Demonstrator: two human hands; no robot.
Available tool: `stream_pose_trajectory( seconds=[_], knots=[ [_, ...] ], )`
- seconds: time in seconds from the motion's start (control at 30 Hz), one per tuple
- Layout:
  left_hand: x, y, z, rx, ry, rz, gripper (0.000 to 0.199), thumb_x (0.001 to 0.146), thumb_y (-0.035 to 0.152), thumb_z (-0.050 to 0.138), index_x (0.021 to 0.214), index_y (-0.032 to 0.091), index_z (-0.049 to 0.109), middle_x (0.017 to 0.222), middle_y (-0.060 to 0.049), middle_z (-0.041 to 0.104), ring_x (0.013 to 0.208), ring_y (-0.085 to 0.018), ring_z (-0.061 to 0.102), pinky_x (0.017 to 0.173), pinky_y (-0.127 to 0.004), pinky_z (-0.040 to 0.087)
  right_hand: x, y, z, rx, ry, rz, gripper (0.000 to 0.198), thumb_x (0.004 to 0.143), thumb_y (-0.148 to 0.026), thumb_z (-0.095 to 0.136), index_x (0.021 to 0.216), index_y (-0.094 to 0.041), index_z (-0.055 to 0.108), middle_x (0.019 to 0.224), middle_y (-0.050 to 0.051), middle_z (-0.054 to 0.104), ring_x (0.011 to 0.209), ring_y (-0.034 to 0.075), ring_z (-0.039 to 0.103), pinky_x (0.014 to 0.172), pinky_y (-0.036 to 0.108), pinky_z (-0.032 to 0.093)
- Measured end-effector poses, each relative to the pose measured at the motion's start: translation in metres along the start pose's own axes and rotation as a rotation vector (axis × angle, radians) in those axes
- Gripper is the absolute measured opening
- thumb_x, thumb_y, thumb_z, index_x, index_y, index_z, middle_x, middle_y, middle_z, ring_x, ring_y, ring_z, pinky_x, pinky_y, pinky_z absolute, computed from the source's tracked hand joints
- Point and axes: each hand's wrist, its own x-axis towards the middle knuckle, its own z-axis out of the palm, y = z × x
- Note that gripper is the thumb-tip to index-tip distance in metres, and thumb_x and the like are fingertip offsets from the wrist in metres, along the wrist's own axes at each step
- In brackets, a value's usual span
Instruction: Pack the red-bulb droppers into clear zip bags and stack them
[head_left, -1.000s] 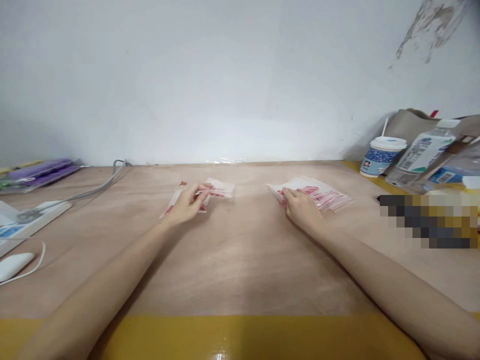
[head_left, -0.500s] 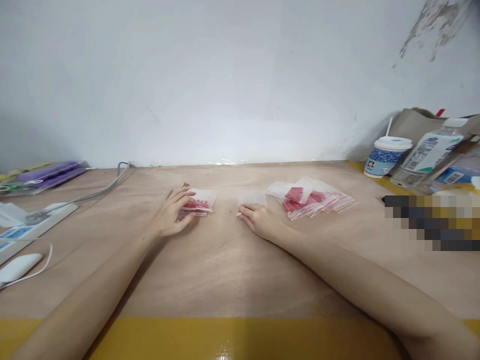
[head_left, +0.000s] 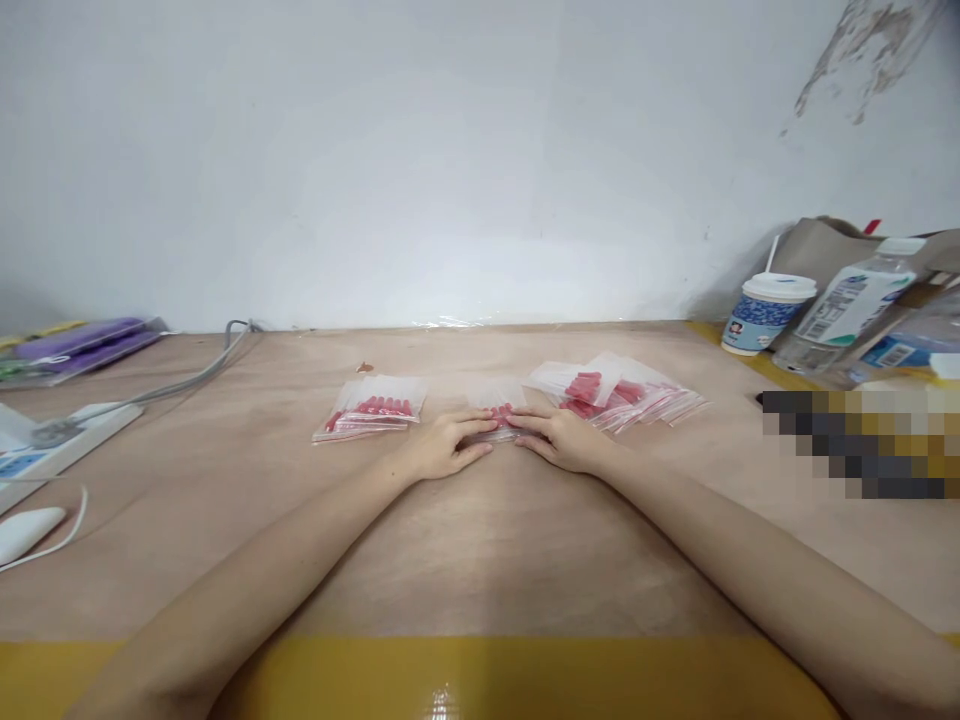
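Note:
A small clear zip bag with red pieces point(head_left: 496, 396) lies flat at the middle of the table. My left hand point(head_left: 452, 443) rests at its left side, fingers stretched onto the bag and thumb apart. From the right, my right hand point(head_left: 564, 438) lays its extended fingertips on the same bag. To the left is a stack of zip bags point(head_left: 379, 405) holding rows of red, rod-like pieces. A fanned pile of similar bags point(head_left: 626, 390) lies beyond my right hand. What exactly the red pieces are is too small to tell.
On the left are a power strip point(head_left: 82, 440) with a grey cable, a white charger-like object point(head_left: 30, 533) and purple packaged items point(head_left: 90, 345). A paper cup point(head_left: 766, 312) and a plastic bottle point(head_left: 847, 308) stand at the right. Yellow tape point(head_left: 480, 670) runs along the front edge.
My left hand has moved right, from the left stack to the middle bag. My right hand has shifted slightly right, so the red pieces in that bag now show.

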Motion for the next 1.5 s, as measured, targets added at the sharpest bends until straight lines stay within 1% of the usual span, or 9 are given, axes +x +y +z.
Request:
stream_pose_trajectory(
  seconds=[0.13,0.23,0.37,0.53,0.67,0.8,1.0,1.3,1.5],
  knots=[
    [-0.009,0.000,0.004,-0.008,0.108,-0.048,0.028,0.089,0.028,0.048,0.112,0.021,0.061,0.114,-0.006,0.062,0.109,-0.020,0.056,0.095,-0.036,0.044,-0.001,0.003,0.001,-0.056,0.020,-0.070,0.035,0.086,-0.018,0.044,0.120,-0.020,0.054,0.120,0.009,0.058,0.103,0.018,0.058,0.083,0.033,0.048],
    [-0.009,0.002,0.004,-0.026,0.137,-0.064,0.026,0.089,0.027,0.047,0.109,0.019,0.063,0.108,-0.006,0.065,0.106,-0.019,0.058,0.093,-0.034,0.046,-0.004,0.006,0.001,-0.221,0.103,-0.106,0.025,0.085,-0.018,0.044,0.100,-0.017,0.064,0.096,0.009,0.067,0.085,0.018,0.061,0.073,0.032,0.047],
    [-0.008,0.002,0.004,-0.035,0.146,-0.071,0.026,0.089,0.028,0.048,0.107,0.020,0.064,0.107,-0.005,0.066,0.106,-0.019,0.058,0.091,-0.033,0.047,-0.007,0.007,0.001,-0.372,0.166,-0.121,0.023,0.087,-0.023,0.046,0.079,-0.018,0.067,0.074,0.005,0.067,0.073,0.016,0.059,0.069,0.030,0.042],
    [-0.007,0.002,0.001,-0.006,0.138,-0.067,0.028,0.085,0.033,0.053,0.108,0.020,0.063,0.111,-0.007,0.063,0.103,-0.020,0.059,0.084,-0.033,0.051,-0.004,0.004,0.001,-0.415,0.169,-0.121,0.024,0.087,-0.020,0.045,0.075,-0.016,0.065,0.071,0.005,0.065,0.071,0.015,0.056,0.066,0.028,0.037],
    [0.003,0.008,0.003,0.133,0.140,0.009,0.027,0.083,0.034,0.057,0.105,0.019,0.062,0.110,-0.007,0.063,0.099,-0.021,0.060,0.091,-0.039,0.045,0.000,0.003,0.002,-0.432,0.145,-0.148,0.026,0.087,-0.019,0.042,0.073,-0.015,0.064,0.068,0.006,0.063,0.068,0.015,0.054,0.066,0.029,0.036],
    [0.020,0.013,0.016,0.240,0.163,0.109,0.018,0.087,0.025,0.049,0.095,0.018,0.064,0.100,-0.007,0.066,0.092,-0.020,0.061,0.086,-0.037,0.046,0.004,0.003,0.004,-0.466,0.145,-0.175,0.027,0.088,-0.019,0.041,0.072,-0.014,0.062,0.067,0.006,0.061,0.065,0.016,0.052,0.066,0.029,0.035],
    [0.038,0.008,0.031,0.262,0.150,0.179,0.023,0.088,0.020,0.040,0.083,0.016,0.063,0.085,-0.010,0.066,0.081,-0.021,0.063,0.076,-0.037,0.049,0.002,0.004,0.005,-0.389,0.161,-0.146,0.028,0.089,-0.022,0.039,0.074,-0.014,0.062,0.069,0.007,0.060,0.069,0.016,0.052,0.066,0.030,0.035],
    [0.037,0.005,0.024,0.332,0.152,0.255,0.023,0.088,0.018,0.040,0.082,0.016,0.062,0.086,-0.007,0.067,0.081,-0.018,0.063,0.077,-0.033,0.049,0.001,0.004,0.002,-0.374,0.152,-0.157,0.026,0.088,-0.020,0.040,0.075,-0.013,0.061,0.070,0.007,0.059,0.068,0.016,0.050,0.067,0.029,0.033],
    [0.016,0.001,0.006,0.394,0.199,0.251,0.019,0.089,0.017,0.043,0.082,0.015,0.061,0.090,-0.007,0.067,0.084,-0.018,0.063,0.079,-0.031,0.049,-0.002,0.004,-0.001,-0.388,0.163,-0.145,0.026,0.087,-0.019,0.039,0.073,-0.014,0.060,0.068,0.006,0.061,0.068,0.016,0.052,0.066,0.029,0.033]
  ],
)
